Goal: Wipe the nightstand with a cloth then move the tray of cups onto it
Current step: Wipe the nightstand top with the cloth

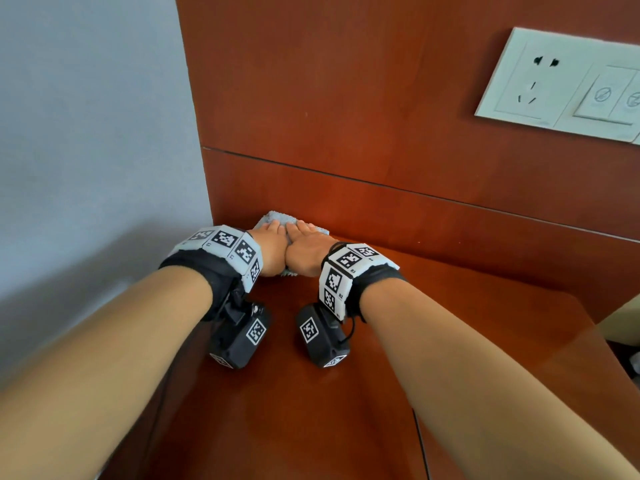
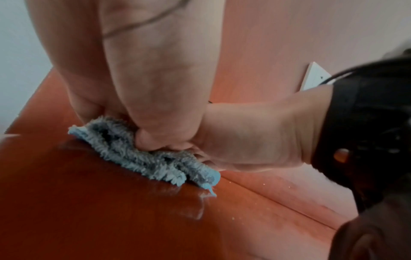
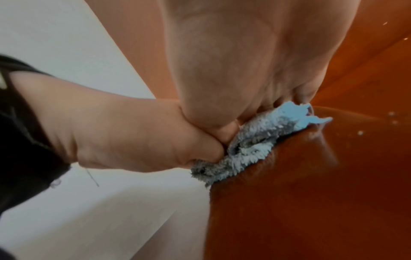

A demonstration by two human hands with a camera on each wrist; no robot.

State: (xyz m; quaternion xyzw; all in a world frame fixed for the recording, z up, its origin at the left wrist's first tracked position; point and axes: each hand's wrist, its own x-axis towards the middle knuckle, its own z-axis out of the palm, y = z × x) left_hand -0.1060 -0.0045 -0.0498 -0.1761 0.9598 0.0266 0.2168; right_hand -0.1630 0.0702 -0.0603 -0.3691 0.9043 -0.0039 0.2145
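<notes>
**Both hands flat on the cloth at the nightstand's back corner**

The left hand (image 1: 272, 247) and the right hand (image 1: 304, 249) lie side by side, touching along their inner edges, palms down on the cloth (image 1: 277, 218). In the head view the fingers of both reach forward, straight and close together, so the hands press the cloth rather than clasp it. The wrist views show the thumbs meeting over the cloth's near edge; whether any finger curls under it cannot be told.

The cloth is a pale blue-grey, shaggy microfibre piece, folded into a thick wad with looped pile showing along its edges (image 2: 142, 158). It lies on the nightstand (image 1: 311, 410), at the back left corner of the top, hard by the rear wood panel (image 1: 381, 98) and the grey wall (image 1: 86, 133). A thin blue tail of the cloth trails onto the wood on the right-hand side.

The nightstand top is glossy reddish-brown wood, smooth and reflective, with a few pale specks beside the cloth. The rear panel is of the same wood, crossed by a thin groove. High on it, to the right of the cloth, sits a white socket and switch plate (image 1: 561, 88).
</notes>
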